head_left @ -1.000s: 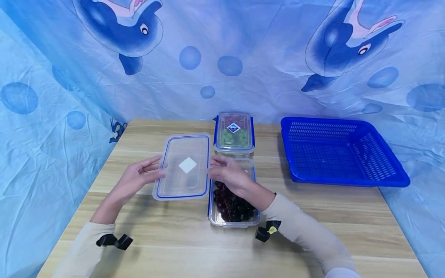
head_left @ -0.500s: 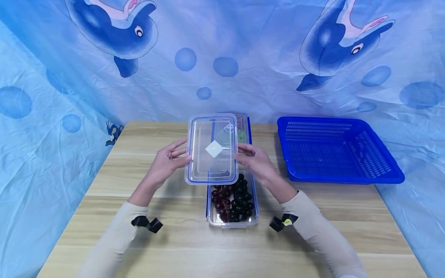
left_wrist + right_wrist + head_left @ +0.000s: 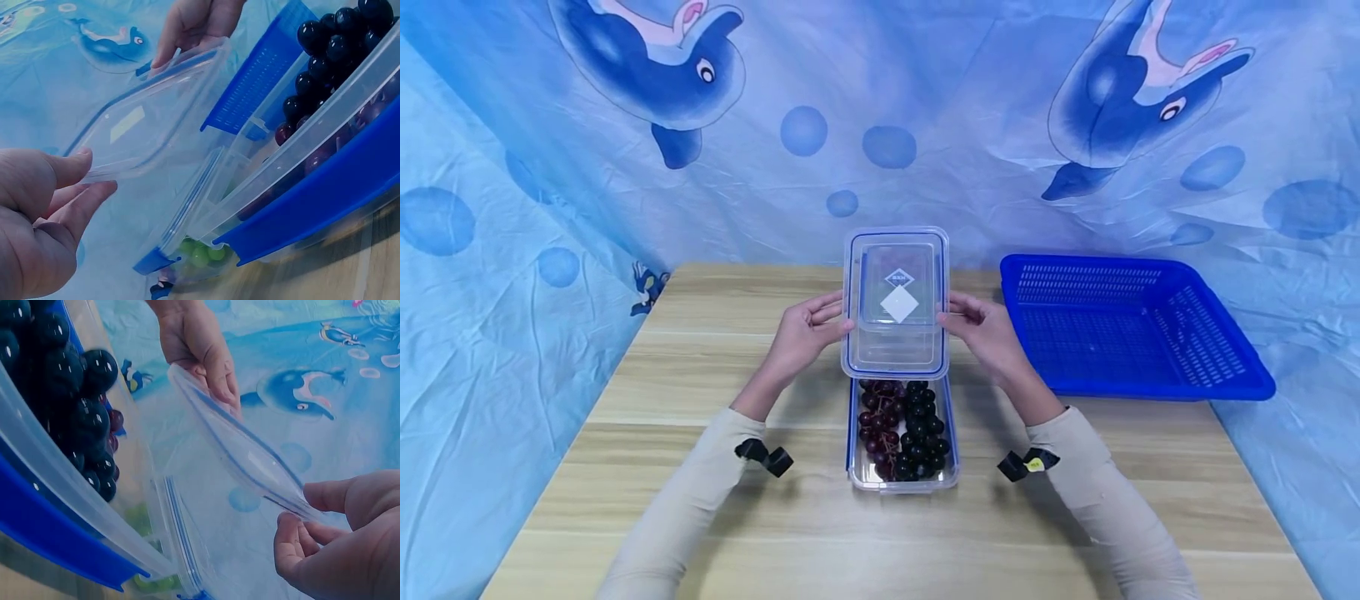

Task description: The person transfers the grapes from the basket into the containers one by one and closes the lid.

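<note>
A clear plastic lid [image 3: 895, 350] with a blue seal and a white diamond label is held up between both hands. My left hand [image 3: 802, 337] pinches its left edge between thumb and fingers, and my right hand [image 3: 988, 333] pinches the right edge. Below the lid's near end sits an uncovered clear container [image 3: 848, 450] on the table. Inside lie dark red grapes [image 3: 880, 425] on the left and black grapes [image 3: 921, 433] on the right. Seen through the lid is a second, lidded container; the left wrist view shows its blue clip [image 3: 155, 261] and green grapes [image 3: 201, 255].
A blue perforated plastic basket [image 3: 1105, 333] stands at the right rear of the wooden table [image 3: 775, 533]. A blue cloth [image 3: 970, 167] with dolphin pictures hangs behind the table and at its sides.
Both hands have carried the lid rightward and away from me, from the left of the grape container to above its far end and the lidded container. The grapes show more fully.
</note>
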Available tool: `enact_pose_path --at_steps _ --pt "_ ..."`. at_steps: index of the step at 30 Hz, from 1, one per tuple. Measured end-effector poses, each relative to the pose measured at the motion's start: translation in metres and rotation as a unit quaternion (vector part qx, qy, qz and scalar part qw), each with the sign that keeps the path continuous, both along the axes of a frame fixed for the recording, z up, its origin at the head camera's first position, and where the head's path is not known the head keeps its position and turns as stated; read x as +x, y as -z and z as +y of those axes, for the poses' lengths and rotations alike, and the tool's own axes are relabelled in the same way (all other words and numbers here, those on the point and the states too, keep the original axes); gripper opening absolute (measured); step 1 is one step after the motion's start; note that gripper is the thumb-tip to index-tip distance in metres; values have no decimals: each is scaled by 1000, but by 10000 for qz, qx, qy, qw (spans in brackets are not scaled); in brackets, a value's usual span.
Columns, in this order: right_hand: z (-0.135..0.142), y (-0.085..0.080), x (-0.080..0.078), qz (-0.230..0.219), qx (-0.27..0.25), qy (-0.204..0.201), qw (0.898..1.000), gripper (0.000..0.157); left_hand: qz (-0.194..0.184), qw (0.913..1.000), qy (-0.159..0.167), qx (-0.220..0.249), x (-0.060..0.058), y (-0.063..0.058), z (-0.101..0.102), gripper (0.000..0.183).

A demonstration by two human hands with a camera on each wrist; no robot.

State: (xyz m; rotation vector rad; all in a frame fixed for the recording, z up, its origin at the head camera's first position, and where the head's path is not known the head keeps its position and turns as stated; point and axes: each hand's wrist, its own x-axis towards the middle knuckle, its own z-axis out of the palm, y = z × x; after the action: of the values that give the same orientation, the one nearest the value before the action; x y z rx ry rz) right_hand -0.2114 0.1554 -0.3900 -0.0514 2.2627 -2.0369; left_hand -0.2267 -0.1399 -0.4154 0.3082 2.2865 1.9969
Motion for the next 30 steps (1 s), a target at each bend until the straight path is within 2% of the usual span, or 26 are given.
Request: enact_pose_path --at_steps 5,9,14,17,19,21,22,25,27,28,29,30 --pt "2 1 -7 233 221 181 9993 45 297 9995 -137 11 -7 2 7 57" --pt "4 2 -11 459 423 265 9977 40 556 9978 -226 264 -10 3 12 51" --pt "5 2 -13 762 413 261 9959 38 788 9952 -277 515 -11 5 14 45" --pt "6 3 -14 929 451 259 9943 37 992 9942 -298 284 -10 5 13 41" --pt "6 4 -14 1062 512 290 9926 35 1267 9914 -302 -100 -9 5 11 37" --pt "7 4 -12 1243 564 324 9901 35 1705 9827 -303 -656 -9 4 9 34" --pt "8 4 -12 1344 557 347 9888 34 2006 9742 -305 -987 -8 3 8 31" --pt "9 5 -10 1655 388 306 9850 30 2900 9379 -345 -1870 -7 0 4 25" --pt "9 5 -9 1755 122 240 9841 25 3340 9148 -370 -2240 -5 -1 3 23" --pt "10 5 -8 1779 34 214 9838 22 3440 9095 -360 -2306 -4 -1 2 22" --pt "10 6 -7 1788 -36 207 9837 20 3421 9107 -345 -2289 -3 -1 1 23" --pt "11 6 -6 1797 -69 195 9835 20 3330 9159 -308 -2218 -1 -1 1 25"
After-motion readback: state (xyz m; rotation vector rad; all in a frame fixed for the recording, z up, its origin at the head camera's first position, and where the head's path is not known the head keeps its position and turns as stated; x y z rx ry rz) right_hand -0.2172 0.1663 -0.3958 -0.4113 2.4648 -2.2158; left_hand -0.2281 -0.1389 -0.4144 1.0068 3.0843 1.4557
